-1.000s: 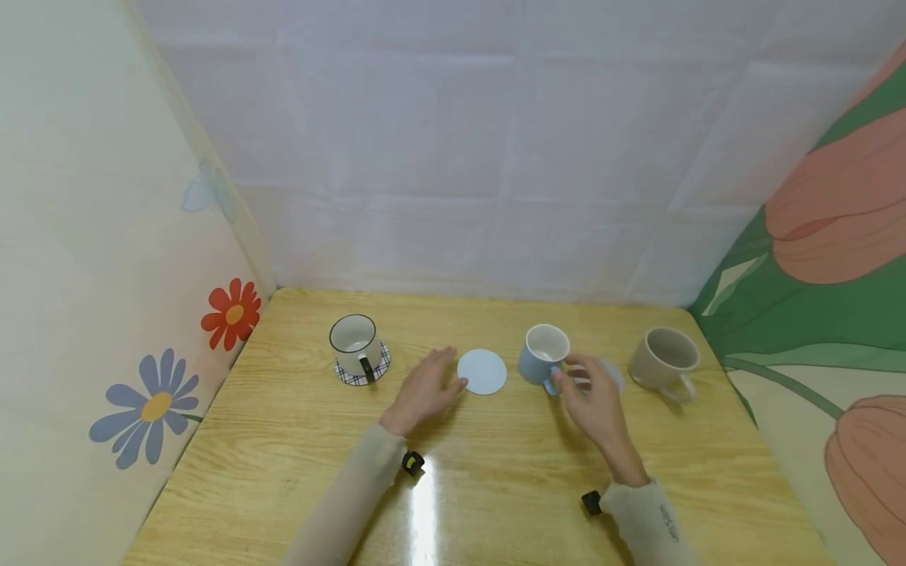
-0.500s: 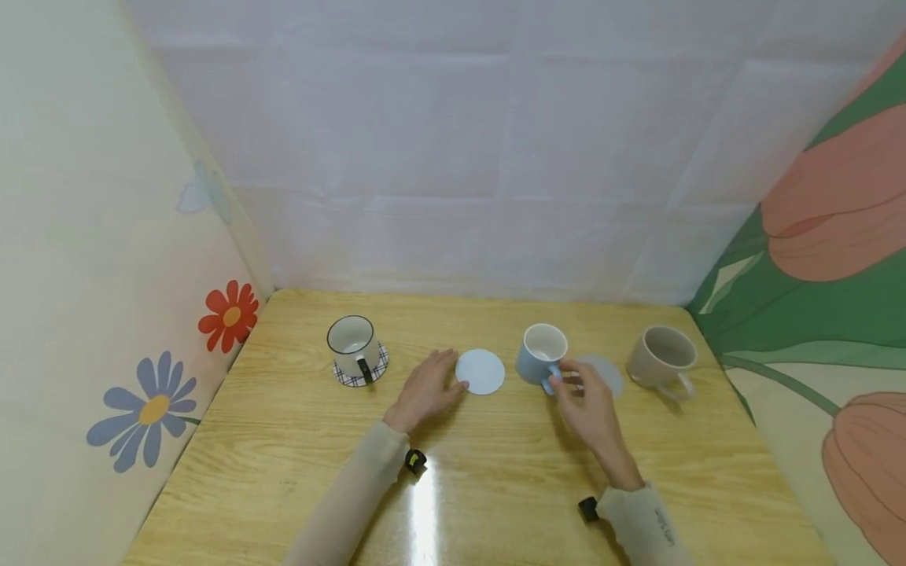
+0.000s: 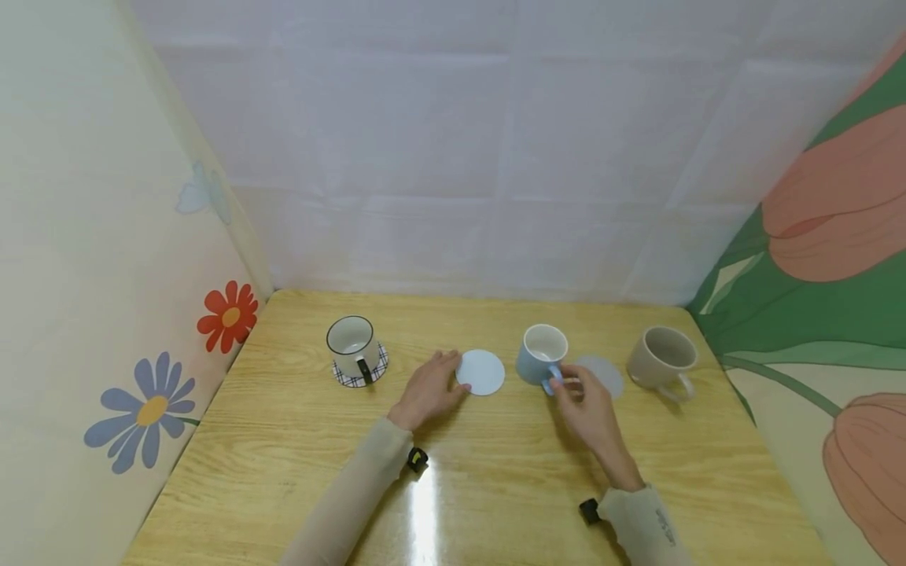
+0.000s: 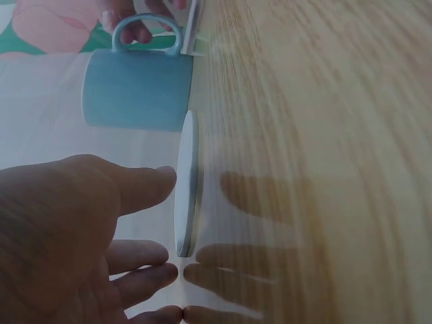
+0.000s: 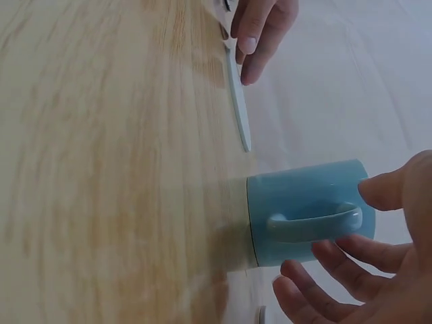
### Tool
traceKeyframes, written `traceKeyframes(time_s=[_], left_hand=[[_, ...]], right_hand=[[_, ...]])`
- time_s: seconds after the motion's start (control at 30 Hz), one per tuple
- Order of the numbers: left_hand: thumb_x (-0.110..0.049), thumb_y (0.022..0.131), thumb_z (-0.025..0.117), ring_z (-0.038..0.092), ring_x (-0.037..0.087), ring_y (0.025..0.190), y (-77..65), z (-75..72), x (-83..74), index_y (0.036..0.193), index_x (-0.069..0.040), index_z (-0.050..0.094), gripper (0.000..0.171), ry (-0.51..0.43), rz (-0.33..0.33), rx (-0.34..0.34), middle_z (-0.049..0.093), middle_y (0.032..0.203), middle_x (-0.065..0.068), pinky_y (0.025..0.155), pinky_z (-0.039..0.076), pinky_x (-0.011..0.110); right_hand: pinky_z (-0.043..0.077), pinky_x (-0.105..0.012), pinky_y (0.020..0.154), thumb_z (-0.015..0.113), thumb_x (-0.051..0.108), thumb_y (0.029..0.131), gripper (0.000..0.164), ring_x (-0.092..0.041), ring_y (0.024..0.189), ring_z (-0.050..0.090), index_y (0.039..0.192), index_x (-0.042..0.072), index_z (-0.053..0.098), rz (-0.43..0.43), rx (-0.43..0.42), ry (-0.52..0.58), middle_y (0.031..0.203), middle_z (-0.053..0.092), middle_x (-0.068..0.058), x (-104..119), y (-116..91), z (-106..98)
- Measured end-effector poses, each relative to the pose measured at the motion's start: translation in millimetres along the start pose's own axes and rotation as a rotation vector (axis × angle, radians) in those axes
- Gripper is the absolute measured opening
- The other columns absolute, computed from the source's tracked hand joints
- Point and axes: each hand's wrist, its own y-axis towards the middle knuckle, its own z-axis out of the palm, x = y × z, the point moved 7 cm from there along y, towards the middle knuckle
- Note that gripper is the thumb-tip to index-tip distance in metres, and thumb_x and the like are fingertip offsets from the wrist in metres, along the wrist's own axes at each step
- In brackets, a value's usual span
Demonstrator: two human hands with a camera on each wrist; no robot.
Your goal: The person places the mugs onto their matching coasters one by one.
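Note:
In the head view a light blue mug point(image 3: 538, 362) stands upright on the wooden table, its handle point(image 5: 314, 226) turned toward my right hand point(image 3: 591, 409). That hand's thumb and fingers are spread at the handle, with a gap between thumb and forefinger in the right wrist view. A pale round coaster point(image 3: 480, 373) lies flat left of the mug. My left hand point(image 3: 428, 393) is at the coaster's left edge, thumb tip point(image 4: 167, 177) right at the rim and the other fingers loosely extended beside it.
A white mug with a black rim point(image 3: 351, 350) stands on a checked coaster point(image 3: 384, 363) at the left. On the right are a grey round coaster point(image 3: 605, 376), partly behind my right hand, and a beige mug point(image 3: 658, 358). Fabric walls point(image 3: 495, 157) border the table.
My right hand's fingers have shifted slightly toward the blue mug's handle. The left hand has edged a little nearer the pale coaster. Mugs and coasters have stayed put.

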Motion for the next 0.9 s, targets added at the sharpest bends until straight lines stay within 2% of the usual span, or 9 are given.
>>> traceKeyframes(time_s=[0.17,0.33,0.47,0.73,0.9], left_hand=[[-0.032,0.100,0.075,0.038,0.051,0.154,-2.2,0.6,-0.1,0.154,0.000,0.051,0.068,0.001,-0.008,0.008,0.044,0.165,0.023,0.127,0.033,0.064],[-0.033,0.100,0.075,0.035,0.049,0.156,-1.8,2.3,0.8,0.156,0.000,0.049,0.070,0.011,-0.027,0.019,0.042,0.167,0.022,0.128,0.030,0.062],[-0.032,0.099,0.077,0.035,0.047,0.157,0.6,4.3,2.0,0.155,-0.002,0.051,0.069,0.024,-0.047,0.017,0.042,0.167,0.020,0.127,0.033,0.063],[-0.033,0.099,0.077,0.034,0.046,0.158,2.7,5.9,0.5,0.156,-0.005,0.051,0.069,0.006,-0.073,0.023,0.041,0.168,0.018,0.119,0.039,0.070],[-0.032,0.099,0.077,0.033,0.046,0.158,-0.1,6.5,1.8,0.157,-0.005,0.051,0.069,-0.015,-0.080,0.015,0.041,0.169,0.017,0.118,0.040,0.072]], right_hand=[[0.064,-0.035,0.088,0.066,0.014,0.106,0.037,-0.045,0.106,0.075,0.136,-0.008,0.062,0.036,0.037,0.028,0.130,0.070,-0.030,-4,-1,5],[0.063,-0.032,0.086,0.063,0.018,0.109,0.038,-0.047,0.106,0.075,0.137,-0.007,0.063,0.072,0.045,0.032,0.131,0.070,-0.031,-8,0,9],[0.063,-0.031,0.087,0.061,0.020,0.110,0.037,-0.045,0.109,0.074,0.136,-0.006,0.064,0.101,0.051,0.048,0.130,0.070,-0.029,-10,0,10],[0.066,-0.029,0.082,0.049,0.018,0.115,0.037,-0.020,0.096,0.075,0.125,-0.014,0.065,0.198,0.133,0.308,0.121,0.070,-0.032,-12,-1,15],[0.065,-0.027,0.081,0.045,0.019,0.116,0.040,-0.014,0.091,0.074,0.123,-0.017,0.063,0.237,0.142,0.366,0.117,0.071,-0.032,-14,-1,17]])
